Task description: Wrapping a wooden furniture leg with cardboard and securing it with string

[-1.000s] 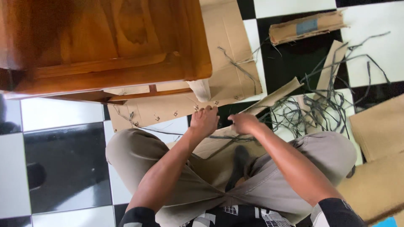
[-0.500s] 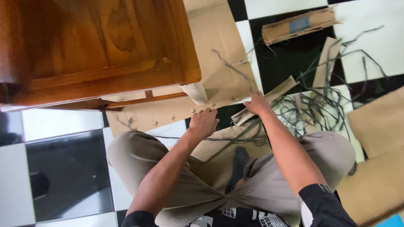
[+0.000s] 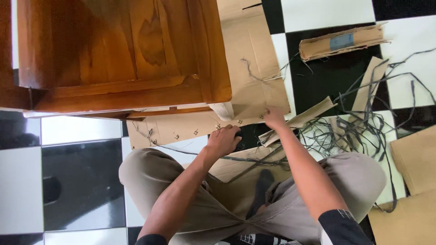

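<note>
Person sitting cross-legged on the checkered floor (image 3: 77, 181), working on the flat cardboard sheet (image 3: 245, 59) lying under the front edge of the wooden cabinet (image 3: 122, 54). Left hand (image 3: 223, 140) is curling into a loose fist, fingers closed on the near edge of the sheet by the row of metal staples (image 3: 195, 132); whether anything small is being pinched inside, cannot tell. Right hand (image 3: 274, 118) is pressing on the sheet's near right corner, fingers bent down onto the edge, looks like gripping the cardboard itself. A folded cardboard strip (image 3: 299, 122) is lying just beside that hand, a tangle of dark packing straps (image 3: 359, 129) spreading over the floor to the right, a flattened cardboard roll (image 3: 343, 41) sitting well apart toward the far right edge of the floor, more cardboard pieces (image 3: 415, 159) at the near right. Judgement for doing this well: keep the right hand pinning the corner flat, pull along the stapled edge low and steady, keeping fingertips off the staple points, and mind the straps snagging the knees.
</note>
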